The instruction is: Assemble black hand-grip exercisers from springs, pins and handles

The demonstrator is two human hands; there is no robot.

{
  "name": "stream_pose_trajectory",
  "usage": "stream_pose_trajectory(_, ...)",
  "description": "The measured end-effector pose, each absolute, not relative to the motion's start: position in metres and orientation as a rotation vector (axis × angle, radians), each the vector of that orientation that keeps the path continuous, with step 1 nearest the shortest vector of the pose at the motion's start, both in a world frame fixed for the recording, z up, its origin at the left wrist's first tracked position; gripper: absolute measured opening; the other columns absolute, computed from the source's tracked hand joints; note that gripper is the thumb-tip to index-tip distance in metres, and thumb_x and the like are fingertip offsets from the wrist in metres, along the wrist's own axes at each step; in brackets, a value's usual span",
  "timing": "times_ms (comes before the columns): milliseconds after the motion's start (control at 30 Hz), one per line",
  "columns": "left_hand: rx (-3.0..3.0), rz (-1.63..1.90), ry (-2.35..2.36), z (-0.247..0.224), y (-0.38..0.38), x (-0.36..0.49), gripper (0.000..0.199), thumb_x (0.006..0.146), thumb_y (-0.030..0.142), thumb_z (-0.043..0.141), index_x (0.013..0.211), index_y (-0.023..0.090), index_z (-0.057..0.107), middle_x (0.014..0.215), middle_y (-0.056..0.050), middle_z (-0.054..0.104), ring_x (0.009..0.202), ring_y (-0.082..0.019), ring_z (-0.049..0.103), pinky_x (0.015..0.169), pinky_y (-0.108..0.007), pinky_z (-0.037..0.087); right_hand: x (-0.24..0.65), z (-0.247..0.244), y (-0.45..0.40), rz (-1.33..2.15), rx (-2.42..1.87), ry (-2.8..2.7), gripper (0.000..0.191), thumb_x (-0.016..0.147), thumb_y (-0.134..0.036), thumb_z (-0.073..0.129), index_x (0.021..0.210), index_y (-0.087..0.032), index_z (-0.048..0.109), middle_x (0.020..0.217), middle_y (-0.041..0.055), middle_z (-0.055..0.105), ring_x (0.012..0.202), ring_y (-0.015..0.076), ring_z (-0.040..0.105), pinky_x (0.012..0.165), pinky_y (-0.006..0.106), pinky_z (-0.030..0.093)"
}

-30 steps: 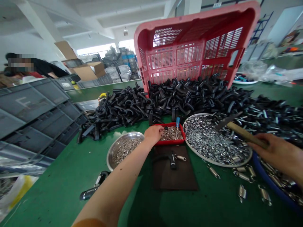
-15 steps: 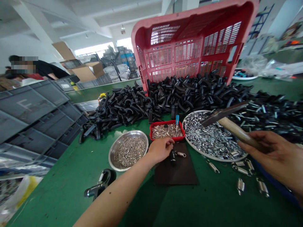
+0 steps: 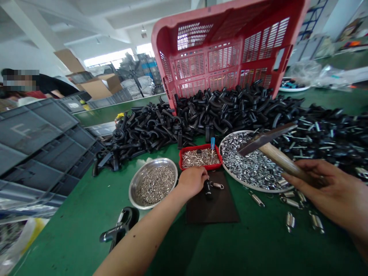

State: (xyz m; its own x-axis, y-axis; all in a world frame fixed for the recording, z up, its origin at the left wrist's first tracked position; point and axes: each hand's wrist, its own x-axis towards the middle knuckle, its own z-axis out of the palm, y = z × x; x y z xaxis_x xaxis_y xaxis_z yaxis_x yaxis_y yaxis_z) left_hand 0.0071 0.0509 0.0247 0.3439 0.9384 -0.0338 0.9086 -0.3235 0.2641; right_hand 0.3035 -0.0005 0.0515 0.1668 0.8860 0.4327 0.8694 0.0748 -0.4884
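Note:
My left hand (image 3: 193,181) is closed at the upper edge of a dark mat (image 3: 212,209), its fingertips pinched at the top of a small black part (image 3: 208,190); what they hold is too small to make out. A metal spring (image 3: 217,185) lies against that part's right side. My right hand (image 3: 324,188) grips the wooden handle of a hammer (image 3: 276,155), whose head is raised over a white tray of small metal pieces (image 3: 230,177). Just behind my left hand is a red tray (image 3: 182,164) of pins with a blue-handled screwdriver (image 3: 212,145).
A steel bowl (image 3: 132,195) of small parts and an assembled black grip (image 3: 123,226) are on the left. Loose springs (image 3: 290,221) lie near my right hand. Behind are piled black parts (image 3: 155,126) and a tipped red basket (image 3: 161,50). Grey crates (image 3: 37,134) and a person (image 3: 54,86) are at left.
The whole view has shifted slightly. My left hand stays at the black part, and my right hand still holds the hammer raised over the white tray.

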Motion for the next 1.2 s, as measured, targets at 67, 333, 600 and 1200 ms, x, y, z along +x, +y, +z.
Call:
stream_pose_trajectory(67, 2.420, 0.102, 1.675, 0.029, 0.051, 0.008, 0.017, 0.082, 0.032, 0.048, 0.084, 0.022, 0.062, 0.089, -0.002, 0.064, 0.082, -0.018, 0.059, 0.072, -0.029, 0.045, 0.303, 0.052, -0.001, 0.007, -1.767, -1.696, 0.044, 0.064, -0.057, 0.055, 0.088, -0.021, 0.059, 0.072, 0.0021, 0.065, 0.055, 0.0154, 0.060, 0.049, 0.026, 0.045)
stream_pose_trajectory(333, 2.653, -0.170, 1.562, 0.045, 0.046, 0.026, 0.021, 0.085, 0.025, 0.042, 0.086, 0.015, 0.061, 0.088, -0.008, 0.062, 0.082, -0.021, 0.059, 0.070, -0.031, 0.046, 0.302, 0.044, -0.005, -0.060, -1.669, -1.746, 0.042, 0.067, -0.056, 0.053, 0.091, -0.021, 0.058, 0.077, 0.0030, 0.066, 0.057, 0.0159, 0.061, 0.049, 0.027, 0.047)
stream_pose_trajectory(600, 2.553, 0.236, 1.567, 0.019, 0.035, 0.003, 0.030, 0.086, 0.042, 0.040, 0.098, 0.026, 0.062, 0.102, -0.001, 0.062, 0.094, -0.017, 0.054, 0.081, -0.028, 0.041, 0.282, 0.058, -0.012, -0.089, -1.627, -1.795, 0.042, 0.071, -0.058, 0.049, 0.088, -0.020, 0.058, 0.076, 0.0017, 0.066, 0.041, 0.0109, 0.055, 0.043, 0.024, 0.045)
stream_pose_trajectory(1200, 2.346, 0.396, 1.776, -0.003, 0.001, 0.003, 0.063, 0.068, 0.063, 0.052, 0.116, 0.022, 0.049, 0.112, -0.007, 0.053, 0.103, -0.025, 0.045, 0.088, -0.038, 0.037, 0.260, 0.016, -0.018, 0.059, -1.460, -2.106, 0.043, 0.082, -0.034, 0.049, 0.124, -0.028, 0.047, 0.117, 0.0020, 0.059, 0.094, 0.0178, 0.061, 0.065, 0.025, 0.055)
